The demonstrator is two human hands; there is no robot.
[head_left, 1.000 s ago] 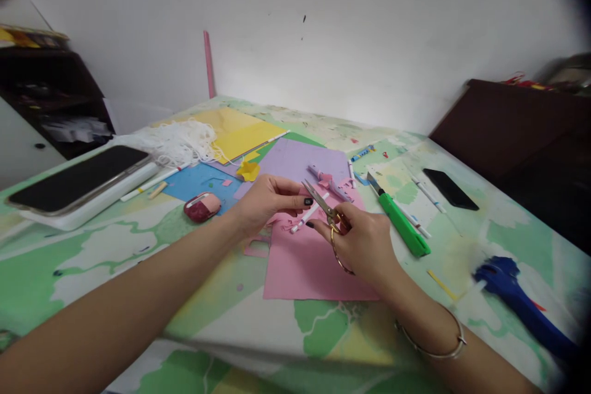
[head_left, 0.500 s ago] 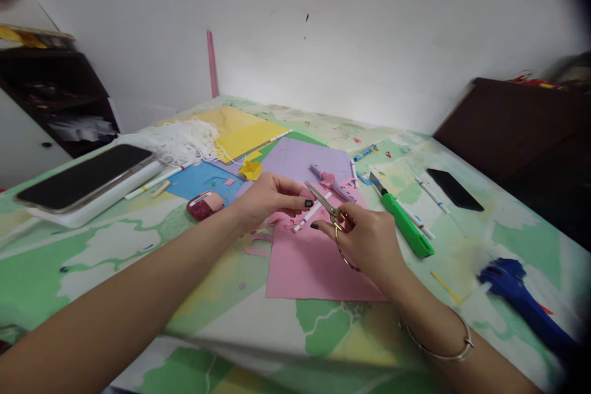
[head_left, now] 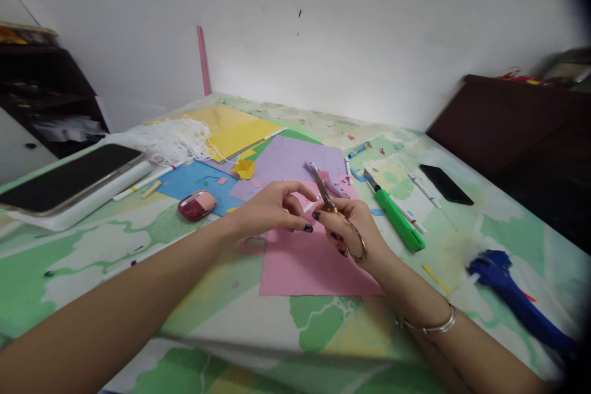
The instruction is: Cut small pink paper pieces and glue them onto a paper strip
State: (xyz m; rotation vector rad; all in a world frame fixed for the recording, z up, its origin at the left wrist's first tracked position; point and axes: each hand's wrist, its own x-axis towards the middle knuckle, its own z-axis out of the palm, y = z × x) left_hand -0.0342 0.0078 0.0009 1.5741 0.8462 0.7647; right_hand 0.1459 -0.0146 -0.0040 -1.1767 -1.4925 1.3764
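My right hand (head_left: 351,231) is closed round the gold handles of the scissors (head_left: 325,192), whose blades point up and away to the left. Just left of it, my left hand (head_left: 279,206) is held with fingers curved and apart, and I see nothing between them. Both hands are over the pink paper (head_left: 318,268). A thin white stick (head_left: 313,204) shows partly between the hands. Behind the blades, a rolled purple piece (head_left: 336,188) with pink scraps rests near the purple sheet (head_left: 289,160).
A green cutter (head_left: 399,221) with its blade out lies right of my right hand, near a black phone (head_left: 446,184). A blue tool (head_left: 512,295) is farther right. Leftward are a maroon case (head_left: 197,205), white yarn (head_left: 170,141) and a large phone on a white box (head_left: 69,178).
My left hand's fingers have spread from their pinch. My right hand has drawn its fingers in, and the scissors now point more upward. The view has shifted slightly.
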